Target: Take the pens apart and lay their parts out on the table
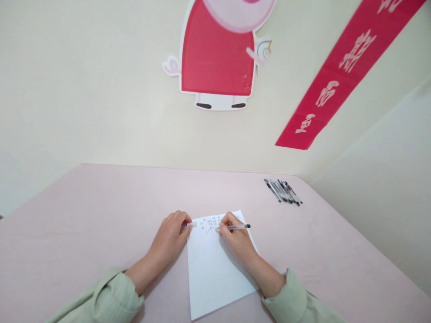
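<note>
1. While the right hand (237, 235) is closed in a writing grip on a slim, clear-barrelled pen with a black end (239, 227), that black end pokes out to the right and the tip points left, down at the page.
2. Said page is a white rectangular paper sheet (215, 278), right under that hand, with small dark handwriting (209, 222) near its top, just left of the fingers.
3. Left hand (171, 235) sits at the sheet's upper left edge, thumb and forefinger pinched on a small whitish piece (194, 224); might be a pen cap, too blurry to swear to.
4. Further off to the right, a bunch of clear-and-black pens (283, 192) lies on the pale pink tabletop (84, 211).
</note>
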The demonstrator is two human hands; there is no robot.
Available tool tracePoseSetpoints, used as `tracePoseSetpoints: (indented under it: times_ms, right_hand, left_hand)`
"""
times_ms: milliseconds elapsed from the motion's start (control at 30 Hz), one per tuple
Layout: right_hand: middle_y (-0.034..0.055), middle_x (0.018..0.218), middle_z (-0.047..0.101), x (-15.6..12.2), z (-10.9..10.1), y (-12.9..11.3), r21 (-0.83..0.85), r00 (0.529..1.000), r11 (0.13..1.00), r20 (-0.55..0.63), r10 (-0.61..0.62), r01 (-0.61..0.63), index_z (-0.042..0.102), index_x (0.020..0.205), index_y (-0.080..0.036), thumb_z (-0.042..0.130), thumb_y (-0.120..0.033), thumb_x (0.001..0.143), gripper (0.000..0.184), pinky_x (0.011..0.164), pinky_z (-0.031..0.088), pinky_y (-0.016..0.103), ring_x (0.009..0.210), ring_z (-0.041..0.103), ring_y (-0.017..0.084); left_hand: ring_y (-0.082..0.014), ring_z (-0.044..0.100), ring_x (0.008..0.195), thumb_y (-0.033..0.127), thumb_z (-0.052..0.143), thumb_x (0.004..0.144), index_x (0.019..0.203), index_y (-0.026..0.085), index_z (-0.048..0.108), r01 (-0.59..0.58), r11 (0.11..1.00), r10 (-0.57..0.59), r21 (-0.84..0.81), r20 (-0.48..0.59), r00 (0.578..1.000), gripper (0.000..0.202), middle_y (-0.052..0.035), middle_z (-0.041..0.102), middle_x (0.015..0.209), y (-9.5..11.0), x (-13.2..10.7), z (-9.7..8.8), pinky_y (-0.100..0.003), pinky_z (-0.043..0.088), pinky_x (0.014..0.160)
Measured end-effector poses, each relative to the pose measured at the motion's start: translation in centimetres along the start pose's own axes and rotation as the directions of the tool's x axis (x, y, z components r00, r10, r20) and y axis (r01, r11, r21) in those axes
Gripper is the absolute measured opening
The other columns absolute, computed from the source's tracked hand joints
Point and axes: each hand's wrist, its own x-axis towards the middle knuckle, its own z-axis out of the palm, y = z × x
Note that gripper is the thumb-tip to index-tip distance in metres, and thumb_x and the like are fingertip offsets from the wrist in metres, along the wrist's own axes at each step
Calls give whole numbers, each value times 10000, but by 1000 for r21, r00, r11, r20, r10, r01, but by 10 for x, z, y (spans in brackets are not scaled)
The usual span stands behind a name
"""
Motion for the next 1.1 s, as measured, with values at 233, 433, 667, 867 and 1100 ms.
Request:
tracePoseSetpoints:
  times_ms: [233, 433, 667, 867, 1100]
  right_hand:
    - [-44, 602, 515, -2, -1, 1, -23, 1000, 1000, 9, 0, 0, 463, 663, -229, 476, -206, 789, 129, 581, 341, 258, 599, 482, 149]
    - [-51, 592, 521, -2, 1, 4, -62, 1000, 998, 28, -13, 14, 463, 662, -230, 481, -189, 783, 129, 592, 345, 257, 602, 493, 148]
    - [-46, 592, 493, -3, -1, 0, -59, 1000, 998, 17, -19, 19, 446, 661, -232, 460, -182, 769, 120, 579, 336, 256, 606, 483, 155]
    - [-54, 576, 458, -3, -2, -1, -41, 999, 999, 18, -28, 29, 426, 642, -230, 455, -167, 748, 127, 572, 328, 252, 588, 459, 149]
    - [-46, 604, 481, -2, -3, 4, -18, 1000, 1000, -11, 7, -7, 442, 653, -232, 454, -190, 771, 126, 586, 338, 258, 608, 476, 152]
  left_hand:
    - [-229, 561, 810, 235, 491, 821, 808, 212, 551, -5, 1000, 5, 5, -15, 1000, 65, -48, 614, 829, 1, 0, 0, -382, 440, 760]
    - [-229, 556, 798, 232, 484, 818, 802, 213, 545, -5, 1000, 5, 7, -10, 1000, 66, -49, 612, 820, 1, 1, -1, -383, 439, 750]
    - [-226, 562, 808, 232, 499, 817, 813, 208, 562, -12, 1000, 12, 10, -19, 1000, 68, -45, 620, 835, -2, 1, 1, -372, 434, 758]
    - [-230, 565, 822, 243, 490, 831, 817, 211, 564, -6, 1000, 6, 14, -3, 1000, 81, -47, 622, 842, -3, 1, 1, -373, 434, 765]
    - [-230, 565, 818, 243, 492, 831, 819, 214, 557, -14, 1000, 14, 14, -5, 1000, 72, -45, 617, 838, -3, 1, 1, -372, 435, 766]
